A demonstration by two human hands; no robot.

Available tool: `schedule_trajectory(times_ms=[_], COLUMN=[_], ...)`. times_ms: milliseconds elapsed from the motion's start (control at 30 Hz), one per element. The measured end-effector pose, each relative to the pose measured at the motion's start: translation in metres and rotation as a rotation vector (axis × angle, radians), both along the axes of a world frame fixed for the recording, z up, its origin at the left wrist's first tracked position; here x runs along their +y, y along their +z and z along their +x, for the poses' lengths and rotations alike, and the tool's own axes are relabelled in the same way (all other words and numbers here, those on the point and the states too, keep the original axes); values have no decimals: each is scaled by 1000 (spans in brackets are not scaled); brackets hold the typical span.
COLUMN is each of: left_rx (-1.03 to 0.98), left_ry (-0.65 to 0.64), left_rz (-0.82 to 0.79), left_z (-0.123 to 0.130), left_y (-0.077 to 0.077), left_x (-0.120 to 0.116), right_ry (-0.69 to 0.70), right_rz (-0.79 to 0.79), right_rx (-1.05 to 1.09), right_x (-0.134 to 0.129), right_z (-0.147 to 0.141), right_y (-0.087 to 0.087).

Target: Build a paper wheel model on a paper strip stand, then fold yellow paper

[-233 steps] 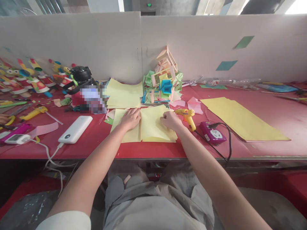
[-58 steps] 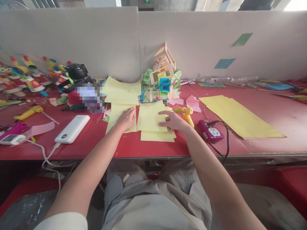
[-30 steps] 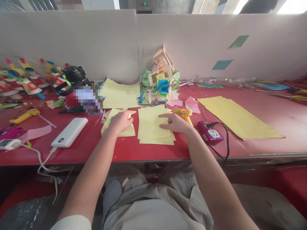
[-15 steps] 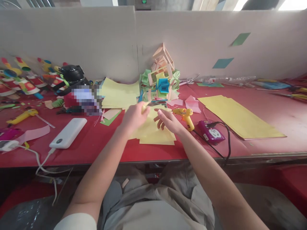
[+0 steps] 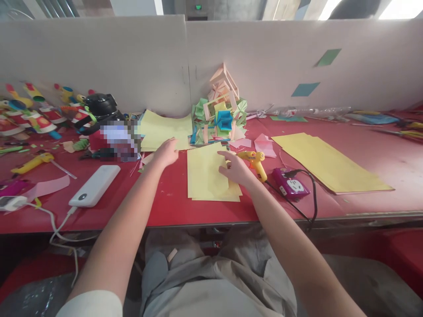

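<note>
Yellow paper sheets [image 5: 208, 176] lie overlapping on the table in front of me. My right hand [image 5: 236, 168] is over their right side, index finger stretched out and thumb apart, holding nothing that I can see. My left hand [image 5: 168, 152] is at the front edge of another stack of yellow paper [image 5: 165, 125], fingers stretched forward and nothing visible in them. Just right of my right hand lies a yellow hot glue gun [image 5: 256, 163]. Behind the sheets stands a pile of folded paper shapes [image 5: 224, 110] in green, peach and blue.
A purple power socket [image 5: 291, 182] with a black cord sits to the right, near a larger yellow paper stack [image 5: 330, 165]. On the left are a white power bank [image 5: 95, 186], a second glue gun [image 5: 32, 163] and a black-lidded bottle [image 5: 101, 105]. A partition [image 5: 280, 61] rises behind.
My left hand has moved left from above the middle sheets to the rear-left stack. The small yellow piece seen at its fingers is gone from view. My right hand has shifted slightly.
</note>
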State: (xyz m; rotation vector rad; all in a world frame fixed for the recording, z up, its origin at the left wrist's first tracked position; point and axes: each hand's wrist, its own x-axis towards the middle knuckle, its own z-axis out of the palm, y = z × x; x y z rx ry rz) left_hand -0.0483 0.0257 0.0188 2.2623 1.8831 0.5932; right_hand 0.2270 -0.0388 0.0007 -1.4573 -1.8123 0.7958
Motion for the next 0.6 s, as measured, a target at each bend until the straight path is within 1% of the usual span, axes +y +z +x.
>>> schedule_trajectory(times_ms=[100, 200, 300, 400, 500, 600], left_rx=[89, 140, 167, 147, 108, 27], left_ry=[74, 111, 126, 164, 259, 337], left_rz=[-24, -32, -23, -16, -4, 47], left_z=[-21, -29, -34, -39, -43, -44], left_y=[-9, -14, -17, -20, -22, -23], left_x=[5, 4, 4, 8, 11, 12], right_ry=[-7, -55, -58, 43, 184, 226], right_rz=[95, 130, 125, 176, 234, 232], right_rx=[-185, -358, -440, -436, -441, -428], right_x=[-1, -3, -6, -5, -2, -2], right_z=[1, 1, 1, 3, 3, 1], right_y=[-2, -1, 1, -1, -4, -6])
